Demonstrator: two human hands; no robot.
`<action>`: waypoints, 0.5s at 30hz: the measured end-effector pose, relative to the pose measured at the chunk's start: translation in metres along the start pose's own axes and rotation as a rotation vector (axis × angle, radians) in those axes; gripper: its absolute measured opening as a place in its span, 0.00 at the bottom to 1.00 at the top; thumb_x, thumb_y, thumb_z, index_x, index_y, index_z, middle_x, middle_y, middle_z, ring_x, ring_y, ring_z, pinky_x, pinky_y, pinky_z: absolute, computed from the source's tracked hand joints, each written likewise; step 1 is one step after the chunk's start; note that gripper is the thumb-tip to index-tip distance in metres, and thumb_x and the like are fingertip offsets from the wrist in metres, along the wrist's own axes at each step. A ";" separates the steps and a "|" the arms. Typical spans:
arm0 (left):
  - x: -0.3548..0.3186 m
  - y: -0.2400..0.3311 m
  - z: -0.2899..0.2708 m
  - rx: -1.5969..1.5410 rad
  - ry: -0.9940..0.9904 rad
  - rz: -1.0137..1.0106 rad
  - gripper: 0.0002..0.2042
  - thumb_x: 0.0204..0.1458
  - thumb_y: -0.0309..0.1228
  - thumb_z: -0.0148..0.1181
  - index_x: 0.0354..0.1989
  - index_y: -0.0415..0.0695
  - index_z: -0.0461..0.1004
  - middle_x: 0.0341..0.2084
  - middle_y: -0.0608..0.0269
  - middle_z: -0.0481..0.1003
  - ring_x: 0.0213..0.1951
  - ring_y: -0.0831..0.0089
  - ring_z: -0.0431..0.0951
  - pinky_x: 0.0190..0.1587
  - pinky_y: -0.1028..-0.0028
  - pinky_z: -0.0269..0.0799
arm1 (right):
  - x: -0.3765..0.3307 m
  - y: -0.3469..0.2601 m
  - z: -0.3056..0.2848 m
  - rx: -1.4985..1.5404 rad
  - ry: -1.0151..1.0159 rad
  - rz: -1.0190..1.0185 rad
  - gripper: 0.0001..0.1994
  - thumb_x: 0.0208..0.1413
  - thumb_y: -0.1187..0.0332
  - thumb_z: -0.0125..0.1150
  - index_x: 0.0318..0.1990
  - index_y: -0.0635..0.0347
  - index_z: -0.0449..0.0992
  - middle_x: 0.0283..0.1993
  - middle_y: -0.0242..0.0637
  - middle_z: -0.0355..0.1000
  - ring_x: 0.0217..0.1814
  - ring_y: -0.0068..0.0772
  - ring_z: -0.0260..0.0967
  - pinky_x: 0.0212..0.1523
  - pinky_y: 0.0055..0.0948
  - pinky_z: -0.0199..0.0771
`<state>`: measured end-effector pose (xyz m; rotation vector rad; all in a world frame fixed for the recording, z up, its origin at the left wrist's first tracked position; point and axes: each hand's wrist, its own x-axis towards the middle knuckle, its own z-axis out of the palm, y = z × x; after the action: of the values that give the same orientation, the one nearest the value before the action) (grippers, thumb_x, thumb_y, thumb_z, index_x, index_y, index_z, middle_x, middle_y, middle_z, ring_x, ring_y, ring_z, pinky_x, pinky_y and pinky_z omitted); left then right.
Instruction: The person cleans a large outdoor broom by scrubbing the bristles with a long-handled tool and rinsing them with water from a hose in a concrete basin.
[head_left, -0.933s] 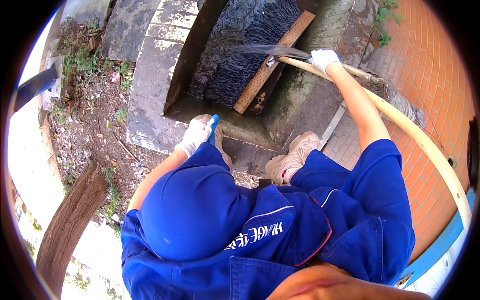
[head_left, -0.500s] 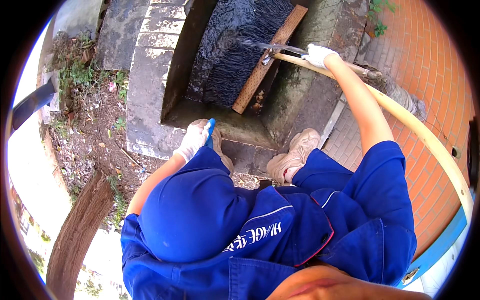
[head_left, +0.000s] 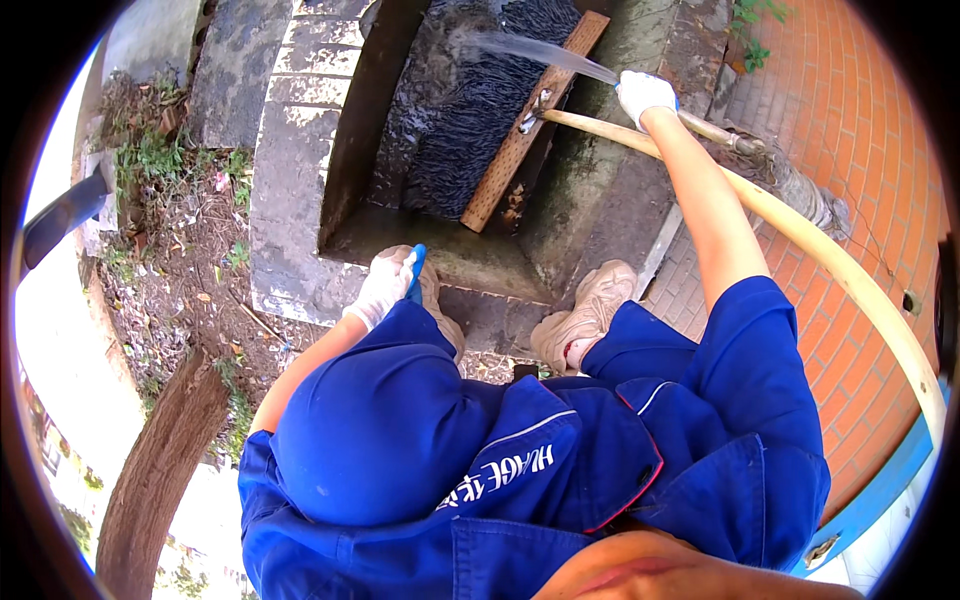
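Observation:
A push broom lies in the concrete trough, its dark bristles [head_left: 445,150] wet and its perforated wooden head [head_left: 500,170] slanting across. The pale wooden handle [head_left: 790,215] arcs away to the right. My right hand [head_left: 646,97], in a white glove, is closed above the handle; a jet of water [head_left: 545,52] shoots leftward from it over the bristles. The hose in its grip is mostly hidden by the hand. My left hand [head_left: 382,287], gloved in white with blue at its edge, is by my left knee and shoe; its fingers are largely hidden.
The trough's thick concrete rim [head_left: 290,190] surrounds the broom head. My shoes [head_left: 588,305] stand at its near end. A grey, mop-like bundle [head_left: 800,190] lies on the brick paving [head_left: 860,130] at right. Leaf-strewn soil [head_left: 180,290] and a tree trunk [head_left: 165,450] are at left.
My right hand has risen slightly and turned. The water jet is broader and now lands farther up the bristles. The left hand and broom have hardly moved.

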<state>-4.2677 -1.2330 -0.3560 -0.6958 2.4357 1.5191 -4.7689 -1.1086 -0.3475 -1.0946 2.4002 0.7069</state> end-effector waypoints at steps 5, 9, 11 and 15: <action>0.000 0.003 0.002 0.066 0.013 0.003 0.16 0.63 0.38 0.41 0.38 0.39 0.74 0.33 0.46 0.76 0.38 0.47 0.74 0.44 0.59 0.68 | 0.002 0.003 -0.004 -0.023 0.063 0.074 0.15 0.57 0.68 0.44 0.43 0.59 0.80 0.45 0.47 0.76 0.47 0.44 0.76 0.46 0.40 0.75; 0.004 0.001 -0.001 -0.092 -0.130 -0.235 0.22 0.62 0.45 0.43 0.44 0.34 0.72 0.41 0.40 0.74 0.48 0.44 0.70 0.51 0.63 0.64 | 0.003 0.004 -0.014 -0.004 0.060 0.130 0.15 0.57 0.69 0.46 0.42 0.58 0.80 0.45 0.46 0.77 0.47 0.45 0.76 0.45 0.40 0.75; 0.003 0.003 -0.002 -0.088 -0.141 -0.276 0.22 0.62 0.44 0.43 0.44 0.34 0.72 0.41 0.40 0.74 0.48 0.44 0.70 0.51 0.63 0.64 | 0.003 0.003 -0.017 0.001 0.051 0.161 0.14 0.56 0.69 0.47 0.42 0.58 0.81 0.45 0.46 0.77 0.47 0.45 0.76 0.45 0.40 0.75; 0.000 0.003 0.003 0.016 -0.003 -0.071 0.18 0.63 0.40 0.40 0.35 0.39 0.73 0.29 0.42 0.75 0.37 0.46 0.74 0.41 0.58 0.68 | 0.005 0.006 -0.019 0.018 0.054 0.207 0.13 0.55 0.70 0.49 0.42 0.58 0.81 0.45 0.46 0.77 0.47 0.45 0.76 0.45 0.40 0.75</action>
<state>-4.2688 -1.2289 -0.3554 -0.7673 2.3912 1.4713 -4.7795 -1.1201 -0.3337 -0.8764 2.5865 0.7286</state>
